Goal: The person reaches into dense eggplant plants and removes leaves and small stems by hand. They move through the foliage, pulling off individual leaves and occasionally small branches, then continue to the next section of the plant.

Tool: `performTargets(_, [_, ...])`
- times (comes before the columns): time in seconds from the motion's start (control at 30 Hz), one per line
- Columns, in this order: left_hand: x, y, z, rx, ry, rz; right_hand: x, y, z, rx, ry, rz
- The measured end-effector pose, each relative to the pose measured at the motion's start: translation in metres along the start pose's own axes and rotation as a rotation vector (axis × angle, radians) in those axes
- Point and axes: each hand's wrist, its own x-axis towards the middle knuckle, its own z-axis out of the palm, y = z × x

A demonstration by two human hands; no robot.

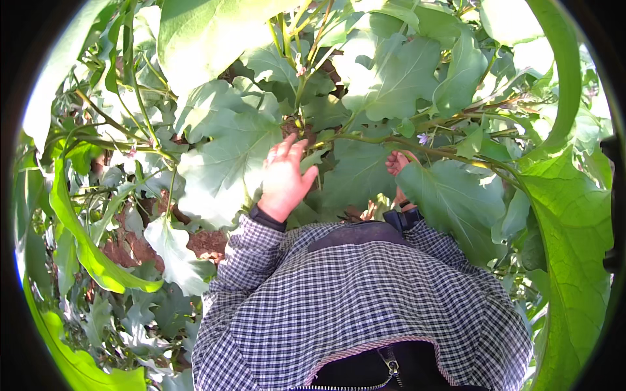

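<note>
Between the fingers of our left hand (283, 182) and our right hand (396, 163), we have room to pass over the middle leaf (358, 173). Left of the left fingers, a broad leaf (225, 153) bars us; just beyond their tips rises an upright stem (300, 91). Beyond the right fingers, a slanting branch (450, 154) crosses our way, and right of them a large leaf (456, 205) partly covers us.
</note>
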Motion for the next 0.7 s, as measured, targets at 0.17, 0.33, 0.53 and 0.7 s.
performTargets(0.17, [0.063,0.088,0.036,-0.364,-0.012,0.247,-0.005,-0.037,-0.025,0.175,-0.213,-0.029])
performTargets(0.33, [0.088,0.155,0.058,-0.662,-0.017,0.430,-0.030,-0.086,-0.034,0.252,-0.148,-0.368])
performTargets(0.53, [0.095,0.204,0.052,-0.664,-0.026,0.249,0.006,-0.132,-0.044,0.467,-0.484,-0.223])
performTargets(0.7, [0.114,0.210,0.056,-0.540,0.176,0.183,0.026,-0.165,-0.031,0.432,-0.914,-0.045])
